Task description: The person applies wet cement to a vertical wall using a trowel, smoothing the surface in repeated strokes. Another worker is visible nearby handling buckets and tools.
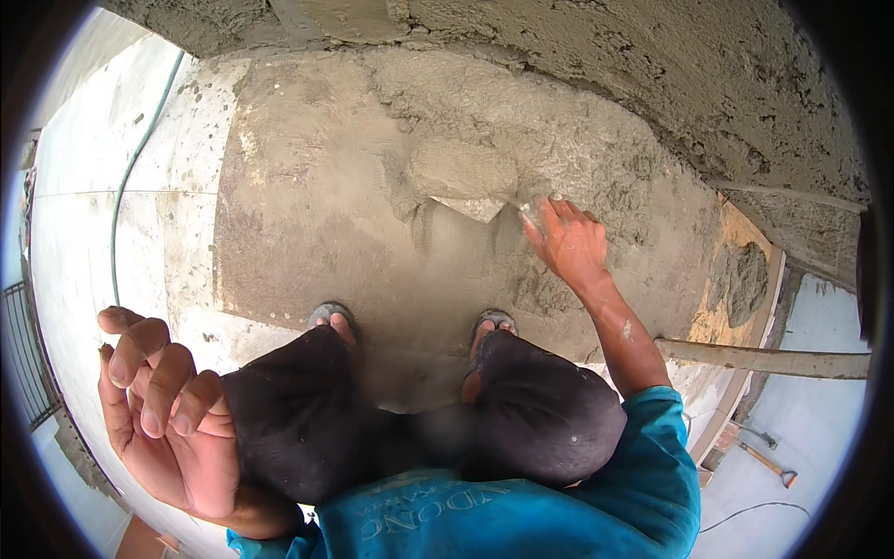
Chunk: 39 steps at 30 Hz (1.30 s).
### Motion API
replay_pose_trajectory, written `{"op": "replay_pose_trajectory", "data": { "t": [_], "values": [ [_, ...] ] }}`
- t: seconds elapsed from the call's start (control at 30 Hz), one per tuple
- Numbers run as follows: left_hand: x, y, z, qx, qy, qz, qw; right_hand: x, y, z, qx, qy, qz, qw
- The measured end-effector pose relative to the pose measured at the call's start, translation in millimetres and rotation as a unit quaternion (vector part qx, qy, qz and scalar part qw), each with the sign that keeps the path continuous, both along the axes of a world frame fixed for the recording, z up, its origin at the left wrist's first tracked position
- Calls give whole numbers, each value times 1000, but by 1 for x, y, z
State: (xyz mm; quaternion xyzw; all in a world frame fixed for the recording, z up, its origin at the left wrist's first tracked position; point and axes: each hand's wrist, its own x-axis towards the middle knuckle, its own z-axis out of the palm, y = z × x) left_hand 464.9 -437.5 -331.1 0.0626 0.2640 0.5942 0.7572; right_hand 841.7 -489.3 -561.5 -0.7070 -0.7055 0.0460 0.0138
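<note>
My right hand (568, 240) grips a trowel (475, 210) by its handle. The trowel's blade is in wet grey mortar (464, 168) spread over a stained board (307, 149), and a pile of mortar sits on top of much of the blade. My left hand (163, 405) is raised at the lower left beside my knee, palm up, fingers loosely bent and apart, holding nothing.
A rough mortared wall (670, 65) spans the top and upper right. A green hose (126, 186) runs over pale flooring at the left, near a railing (26, 349). At right are a long batten (764, 359), a mortar heap (745, 284) and a wooden-handled shovel (764, 461). My sandalled feet are below the mortar.
</note>
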Motion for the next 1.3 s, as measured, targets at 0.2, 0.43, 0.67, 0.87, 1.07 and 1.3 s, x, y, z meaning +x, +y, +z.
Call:
{"op": "replay_pose_trajectory", "data": {
  "t": [0.2, 0.43, 0.67, 0.87, 1.07, 1.3],
  "values": [
    [-10, 0, 4, 0, 17, 47, 999, 46, 93, 74, -104, 202, 136, 964],
    [3, 18, -2, -27, 0, 51, 998, 94, 221, 110, -191, 335, -108, 916],
    [-1, 22, -2, -68, 17, 56, 996, 103, 170, 145, 13, -15, 215, 976],
    [-11, 19, -1, -66, 0, 50, 997, 128, 194, 25, 6, -197, 89, 976],
    [-13, 12, 5, -84, -7, 47, 995, 21, 252, -23, 12, -82, 19, 996],
    [-14, 15, 16, -81, -60, -16, 995, 13, 256, 62, 126, 11, -3, 992]
  ]
}}
